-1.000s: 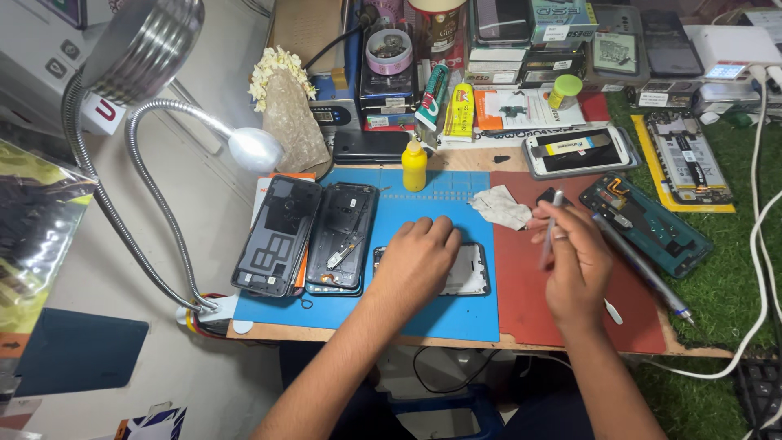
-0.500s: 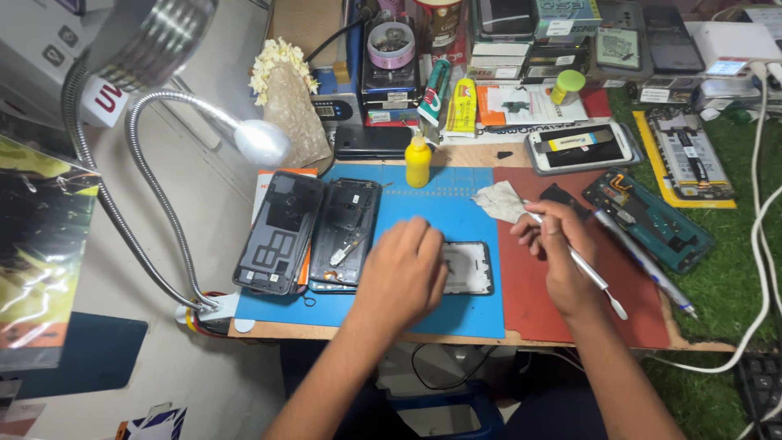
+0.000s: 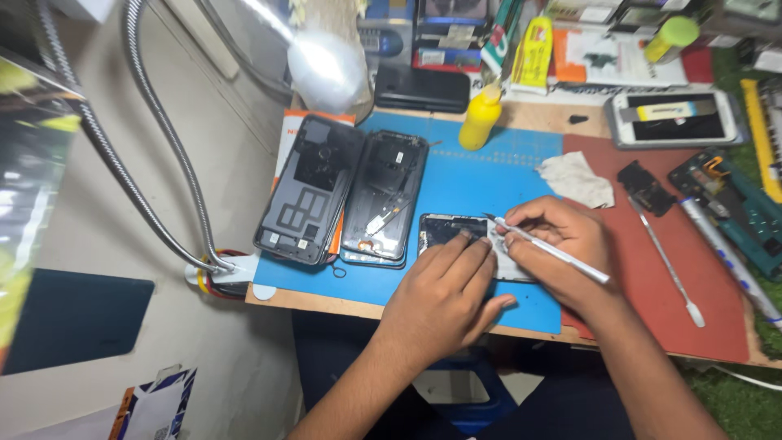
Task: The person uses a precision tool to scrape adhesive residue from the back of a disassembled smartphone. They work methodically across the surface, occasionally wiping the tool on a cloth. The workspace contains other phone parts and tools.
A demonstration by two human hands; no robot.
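Note:
My left hand (image 3: pixel 444 297) lies flat on a dark phone part (image 3: pixel 450 232) on the blue mat (image 3: pixel 481 175), pinning it down with the fingers. My right hand (image 3: pixel 562 253) grips a thin silver tool (image 3: pixel 546 248) like a pen, its tip touching the top edge of that part. Left of it lie an opened phone body (image 3: pixel 384 200) and a dark back cover (image 3: pixel 309 191), side by side.
A yellow bottle (image 3: pixel 481 118), a crumpled tissue (image 3: pixel 577 181), a long white-tipped tool (image 3: pixel 666 261) on the red mat (image 3: pixel 676 310), a phone (image 3: pixel 672 118) face up, a teal circuit assembly (image 3: pixel 737 212) and a gooseneck lamp (image 3: pixel 326 69) surround the work spot.
My right hand has come left from the red mat with the silver tool and set its tip on the phone part. The view has moved in closer; my left hand stays on the part.

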